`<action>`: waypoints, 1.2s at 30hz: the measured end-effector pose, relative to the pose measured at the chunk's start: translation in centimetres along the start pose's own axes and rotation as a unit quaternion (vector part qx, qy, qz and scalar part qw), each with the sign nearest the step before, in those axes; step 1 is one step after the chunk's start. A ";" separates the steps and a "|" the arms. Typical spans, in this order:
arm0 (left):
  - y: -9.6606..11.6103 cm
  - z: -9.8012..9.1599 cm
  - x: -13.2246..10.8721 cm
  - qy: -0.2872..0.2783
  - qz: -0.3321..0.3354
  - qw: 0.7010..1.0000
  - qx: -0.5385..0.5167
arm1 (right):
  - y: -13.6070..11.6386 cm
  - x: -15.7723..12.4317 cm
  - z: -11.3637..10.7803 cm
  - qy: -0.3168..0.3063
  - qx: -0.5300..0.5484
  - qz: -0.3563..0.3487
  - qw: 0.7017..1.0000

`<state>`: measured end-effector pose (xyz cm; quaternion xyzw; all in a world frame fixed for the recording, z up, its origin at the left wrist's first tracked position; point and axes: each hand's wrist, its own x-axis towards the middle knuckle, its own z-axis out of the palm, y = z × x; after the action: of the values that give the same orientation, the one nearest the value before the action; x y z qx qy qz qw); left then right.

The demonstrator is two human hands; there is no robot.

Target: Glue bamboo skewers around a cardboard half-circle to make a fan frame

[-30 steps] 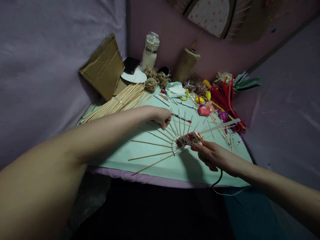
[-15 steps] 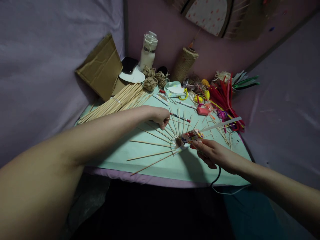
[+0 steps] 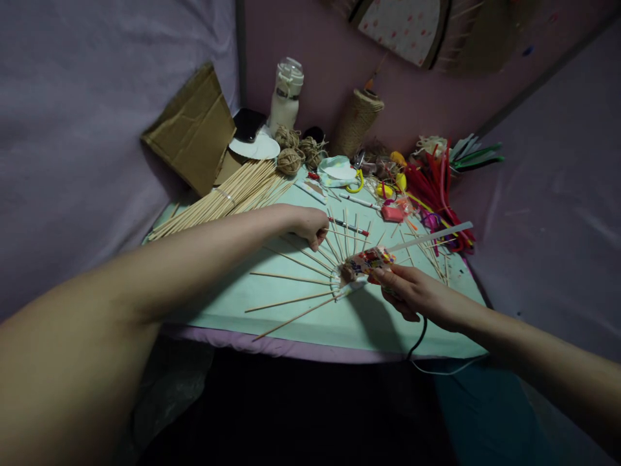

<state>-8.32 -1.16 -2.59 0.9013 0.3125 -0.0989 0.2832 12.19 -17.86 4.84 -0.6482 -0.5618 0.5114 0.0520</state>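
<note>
Thin wooden sticks fan outward from a small whitish curved base lying on the table. My left hand is closed over the far side of the fan, its fingers pinched on one of the sticks; the pinched part is hidden. In my right hand is a hot glue gun with a colourful patterned body. A long translucent glue stick juts from its back, and a dark cord hangs below. Its nozzle points at the base's inner edge; whether they touch I cannot tell.
A bundle of wooden sticks lies at the left by a cardboard piece. Behind stand a white bottle, twine balls and a twine spool. Red pipe cleaners and a marker lie to the right.
Both hands keep nearly the same place and grip. The glue gun and its glue stick have tilted very slightly. The whole view has shifted a little.
</note>
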 end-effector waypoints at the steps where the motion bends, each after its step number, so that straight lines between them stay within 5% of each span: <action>1: 0.0 0.0 0.0 -0.001 -0.003 1.000 -0.001 | -0.1 0.0 0.1 -0.002 -0.004 0.000 1.000; 20: 0.4 -0.2 -0.3 -0.002 -0.005 1.000 -0.002 | 0.0 -0.2 -0.2 -0.018 -0.085 0.006 0.996; 36: 0.6 -0.3 -0.6 -0.004 -0.011 1.000 -0.001 | 0.3 -0.8 -0.1 -0.003 -0.032 -0.002 0.999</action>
<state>-8.37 -1.64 -1.82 0.8970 0.3216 -0.1051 0.2845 12.55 -18.53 5.13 -0.6466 -0.5798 0.4948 0.0307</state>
